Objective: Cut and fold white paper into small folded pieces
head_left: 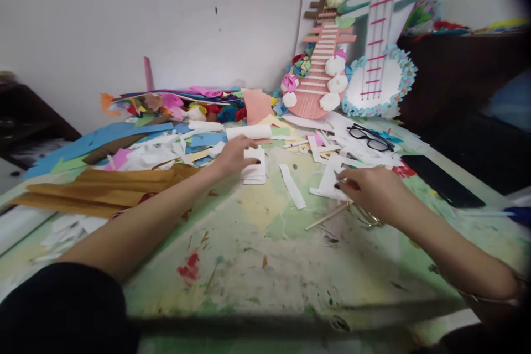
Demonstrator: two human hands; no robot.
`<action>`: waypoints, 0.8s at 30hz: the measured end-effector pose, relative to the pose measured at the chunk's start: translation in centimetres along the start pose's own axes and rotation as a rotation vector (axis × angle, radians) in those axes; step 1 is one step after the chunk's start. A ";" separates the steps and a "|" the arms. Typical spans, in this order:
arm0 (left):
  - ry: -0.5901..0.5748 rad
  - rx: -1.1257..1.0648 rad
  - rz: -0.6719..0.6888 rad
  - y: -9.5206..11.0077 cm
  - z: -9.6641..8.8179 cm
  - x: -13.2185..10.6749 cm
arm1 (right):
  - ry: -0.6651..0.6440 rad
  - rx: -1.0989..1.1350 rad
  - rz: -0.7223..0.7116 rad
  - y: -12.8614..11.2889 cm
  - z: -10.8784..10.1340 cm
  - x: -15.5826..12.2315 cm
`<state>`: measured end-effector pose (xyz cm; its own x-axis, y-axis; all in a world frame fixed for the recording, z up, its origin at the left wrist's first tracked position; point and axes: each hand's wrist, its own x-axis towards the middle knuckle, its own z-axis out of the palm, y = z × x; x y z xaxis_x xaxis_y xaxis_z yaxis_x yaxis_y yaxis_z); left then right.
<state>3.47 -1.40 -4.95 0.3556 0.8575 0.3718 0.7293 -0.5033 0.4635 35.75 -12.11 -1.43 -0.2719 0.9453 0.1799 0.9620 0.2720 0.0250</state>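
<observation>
My left hand (233, 158) reaches over a small stack of white paper pieces (258, 172). Its thumb and forefinger are apart at the stack's upper left; whether they touch it I cannot tell. At the right, my right hand (371, 191) is closed, with thumb and fingers together over the edge of a white paper sheet (329, 180). What sits in the pinch is too small to make out. Below that hand lie gold-coloured metal loops (367, 218), partly covered, and a thin wooden stick (327, 215). Between the hands is a white paper strip (292, 186).
Brown crepe paper (95, 188) and white scraps (153, 152) cover the left side. Glasses (371, 138) and a black phone (442, 180) lie at the right. Two decorated paper instruments, a pink one (317, 74) and a white-blue one (375, 77), lean on the wall.
</observation>
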 end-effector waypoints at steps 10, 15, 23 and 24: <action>-0.112 -0.059 0.060 0.9 0.1 -3.5 | 0.091 0.414 -0.701 -6.7 4.5 1.6; -0.169 -0.227 -0.089 0.0 -0.5 -3.6 | 0.063 0.496 -0.704 -6.2 5.3 1.5; -0.260 -0.352 -0.092 -1.9 -0.6 -3.7 | 0.031 0.590 -0.701 -5.6 5.2 1.6; -0.263 -0.329 -0.060 -2.0 -0.6 -3.7 | 0.027 0.596 -0.702 -5.6 5.2 1.6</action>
<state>0.33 -3.65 -6.73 0.4864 0.8627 0.1382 0.5428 -0.4223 0.7260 29.84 -11.17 -6.42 -0.7804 0.5259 0.3383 0.4025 0.8365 -0.3720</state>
